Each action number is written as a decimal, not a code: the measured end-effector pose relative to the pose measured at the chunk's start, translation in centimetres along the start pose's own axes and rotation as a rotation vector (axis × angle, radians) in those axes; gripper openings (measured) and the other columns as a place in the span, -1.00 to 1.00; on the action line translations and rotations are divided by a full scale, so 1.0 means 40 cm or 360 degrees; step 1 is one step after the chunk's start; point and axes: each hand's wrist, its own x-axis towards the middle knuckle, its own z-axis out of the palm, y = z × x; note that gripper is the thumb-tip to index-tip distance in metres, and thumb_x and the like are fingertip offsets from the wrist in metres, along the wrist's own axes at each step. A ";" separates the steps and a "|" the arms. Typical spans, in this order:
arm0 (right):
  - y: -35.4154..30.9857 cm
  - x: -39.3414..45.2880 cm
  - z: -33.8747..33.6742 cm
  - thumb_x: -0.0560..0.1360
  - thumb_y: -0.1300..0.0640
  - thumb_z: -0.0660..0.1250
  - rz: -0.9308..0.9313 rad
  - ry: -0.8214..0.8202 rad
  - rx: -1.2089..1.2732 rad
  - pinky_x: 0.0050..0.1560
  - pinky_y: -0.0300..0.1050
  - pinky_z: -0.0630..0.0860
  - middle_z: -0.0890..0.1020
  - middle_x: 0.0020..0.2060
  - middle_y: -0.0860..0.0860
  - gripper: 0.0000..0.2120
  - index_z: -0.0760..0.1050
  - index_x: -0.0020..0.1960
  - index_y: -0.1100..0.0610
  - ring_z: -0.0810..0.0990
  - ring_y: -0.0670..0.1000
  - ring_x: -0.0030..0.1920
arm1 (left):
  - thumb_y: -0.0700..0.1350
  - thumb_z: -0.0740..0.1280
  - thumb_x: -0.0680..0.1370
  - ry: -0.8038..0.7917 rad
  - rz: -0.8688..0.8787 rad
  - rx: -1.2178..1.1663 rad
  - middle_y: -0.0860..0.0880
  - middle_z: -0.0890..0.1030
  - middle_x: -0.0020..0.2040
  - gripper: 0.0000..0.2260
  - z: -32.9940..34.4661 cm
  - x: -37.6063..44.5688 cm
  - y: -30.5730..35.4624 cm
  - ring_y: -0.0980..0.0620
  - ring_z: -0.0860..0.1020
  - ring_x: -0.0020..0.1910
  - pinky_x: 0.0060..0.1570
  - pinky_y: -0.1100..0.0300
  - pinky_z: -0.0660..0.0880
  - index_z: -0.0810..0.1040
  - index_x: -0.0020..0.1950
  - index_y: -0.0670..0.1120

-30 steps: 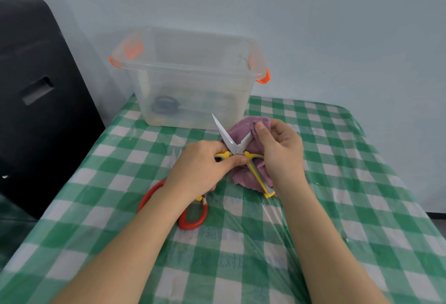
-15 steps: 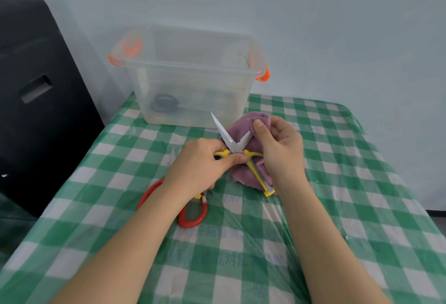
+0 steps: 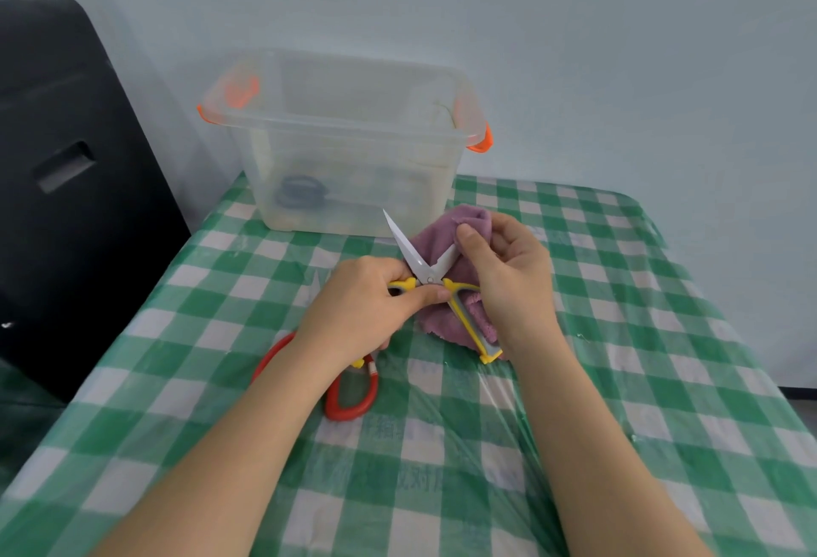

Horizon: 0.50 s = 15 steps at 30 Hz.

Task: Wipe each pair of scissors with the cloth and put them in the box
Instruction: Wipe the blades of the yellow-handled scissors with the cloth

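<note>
My left hand [image 3: 360, 309] grips the yellow-handled scissors [image 3: 424, 267] by one handle, near the pivot; the blades stand apart and point away from me. My right hand [image 3: 508, 273] pinches the purple cloth [image 3: 442, 242] round the right blade. The cloth hangs down under the scissors to the table. Red-handled scissors [image 3: 351, 397] lie on the table, partly hidden under my left wrist. The clear plastic box [image 3: 345, 83] with orange latches stands behind, with dark-handled scissors [image 3: 300, 198] inside on its floor.
A green-and-white checked cloth under clear plastic covers the table [image 3: 619, 335]. A black chair [image 3: 66, 158] stands at the table's left edge. A pale wall runs close behind the box.
My right thumb with the cloth has slid slightly along the right blade. The left hand keeps its hold; scissors and box stay in place.
</note>
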 end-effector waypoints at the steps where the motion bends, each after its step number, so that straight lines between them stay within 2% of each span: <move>1: 0.002 0.001 -0.002 0.57 0.23 0.32 -0.0004 0.0025 -0.0016 -0.11 -0.27 0.55 0.71 -0.15 -0.02 -0.87 0.57 -0.06 0.03 0.67 -0.11 -0.11 | 0.15 0.43 0.45 -0.0009 0.0014 0.0010 0.07 0.47 -0.62 -0.86 0.001 -0.001 0.001 0.08 0.42 -0.66 -0.59 0.25 0.30 0.58 -0.27 0.19; 6: 0.002 0.003 0.000 0.62 0.22 0.23 -0.0096 0.0060 -0.0091 -0.12 -0.30 0.51 0.66 -0.24 -0.10 -0.78 0.55 -0.13 0.01 0.60 -0.17 -0.19 | 0.15 0.43 0.44 -0.0007 0.0031 0.0023 0.08 0.47 -0.62 -0.82 0.001 -0.003 0.006 0.07 0.43 -0.65 -0.58 0.24 0.32 0.52 -0.33 0.22; 10: 0.012 0.004 0.003 0.65 0.19 0.16 -0.0296 0.0095 -0.0404 -0.18 -0.32 0.44 0.60 -0.24 -0.14 -0.78 0.51 -0.08 0.01 0.53 -0.22 -0.23 | 0.15 0.45 0.44 -0.0006 0.0024 -0.0015 -0.01 0.48 -0.59 -0.81 -0.002 0.000 0.004 0.04 0.44 -0.65 -0.58 0.23 0.31 0.55 -0.34 0.19; 13: 0.005 0.002 0.002 0.65 0.21 0.16 -0.0219 0.0070 -0.0133 -0.11 -0.39 0.44 0.63 -0.21 -0.15 -0.76 0.54 -0.08 -0.01 0.55 -0.26 -0.18 | 0.15 0.45 0.43 0.0001 -0.0008 -0.0033 -0.04 0.48 -0.59 -0.85 -0.004 0.001 0.001 0.03 0.46 -0.65 -0.57 0.23 0.34 0.60 -0.29 0.14; 15: -0.002 0.001 -0.002 0.63 0.23 0.22 -0.0174 -0.0044 -0.0080 -0.09 -0.33 0.50 0.66 -0.17 -0.09 -0.80 0.55 -0.04 0.00 0.61 -0.19 -0.14 | 0.15 0.45 0.43 0.0004 -0.0014 -0.0037 -0.04 0.48 -0.59 -0.85 -0.005 0.002 0.000 0.02 0.45 -0.65 -0.57 0.20 0.35 0.62 -0.26 0.13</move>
